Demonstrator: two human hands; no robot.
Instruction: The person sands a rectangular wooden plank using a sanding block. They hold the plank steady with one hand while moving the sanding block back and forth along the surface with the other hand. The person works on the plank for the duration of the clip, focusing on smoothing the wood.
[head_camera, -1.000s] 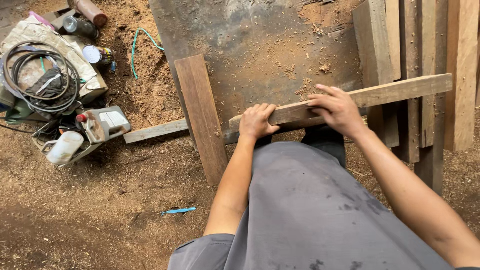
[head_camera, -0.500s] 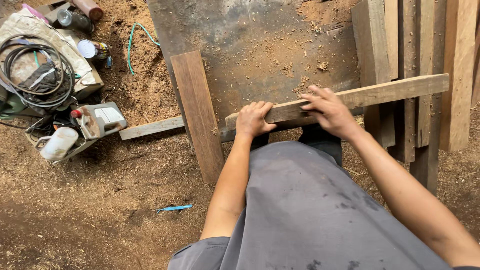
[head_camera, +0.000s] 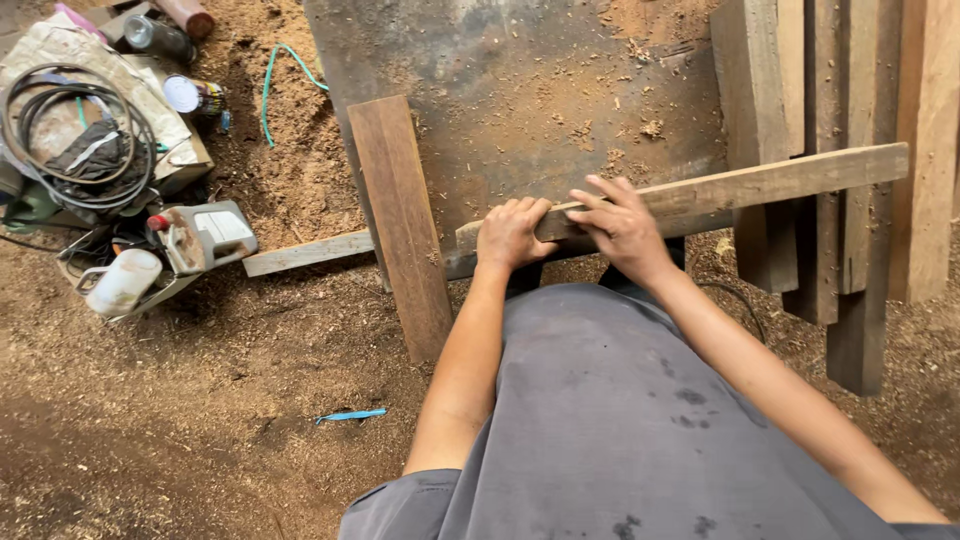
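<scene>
I hold a long, narrow wooden board (head_camera: 760, 185) across the front edge of a dusty metal table (head_camera: 520, 90). My left hand (head_camera: 511, 234) grips the board's near end, fingers curled over its top. My right hand (head_camera: 622, 224) rests on the board just to the right, fingers spread along its upper face. The board runs up to the right, over a stack of planks (head_camera: 850, 150).
A brown plank (head_camera: 403, 220) leans on the table's left edge, with a thin slat (head_camera: 305, 253) lying beside it. On the sawdust floor at left lie coiled cable (head_camera: 70, 130), cans (head_camera: 190, 95), a white bottle (head_camera: 123, 282) and a small tool case (head_camera: 205, 235).
My right hand has slid left along the board, closer to my left hand. The view has shifted slightly; the board stays in place.
</scene>
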